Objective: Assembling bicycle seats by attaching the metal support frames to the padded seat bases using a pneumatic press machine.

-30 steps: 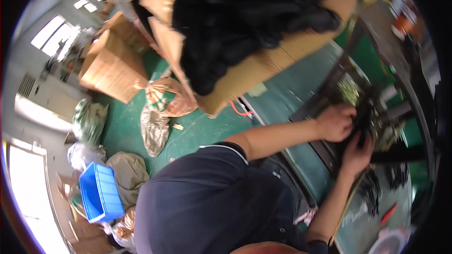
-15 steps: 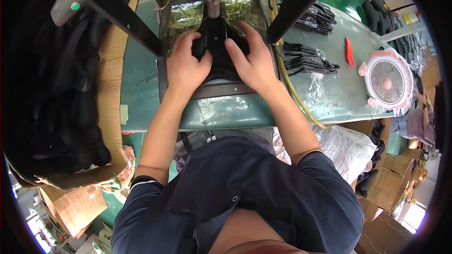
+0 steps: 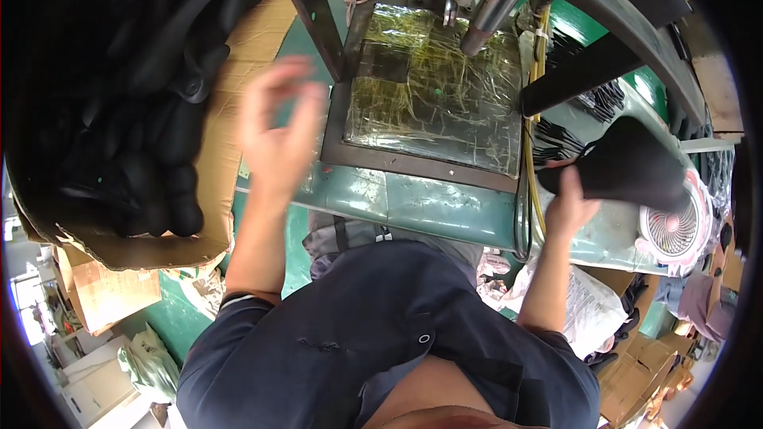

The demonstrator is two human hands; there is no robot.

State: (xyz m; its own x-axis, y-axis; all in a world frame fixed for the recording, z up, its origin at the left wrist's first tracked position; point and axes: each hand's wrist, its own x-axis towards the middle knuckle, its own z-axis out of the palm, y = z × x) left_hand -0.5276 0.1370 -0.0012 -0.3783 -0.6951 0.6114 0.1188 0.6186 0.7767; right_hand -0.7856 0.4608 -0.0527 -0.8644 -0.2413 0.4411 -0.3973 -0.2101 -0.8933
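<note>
Black saddle [image 3: 632,165] gripped by narrow end in right hand [image 3: 574,208], held over bench [image 3: 469,216] right of film-covered plate [image 3: 437,103]; seemingly transfer step. Left hand [image 3: 278,131] empty, blurred, fingers parted near carton [image 3: 216,171]. Clearance from fan [image 3: 677,229] called for next.

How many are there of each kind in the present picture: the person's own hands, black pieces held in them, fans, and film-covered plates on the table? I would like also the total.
Hands: 2 (left hand, right hand)
Held black piece: 1
Pink-and-white fan: 1
Film-covered plate: 1
Total: 5
</note>
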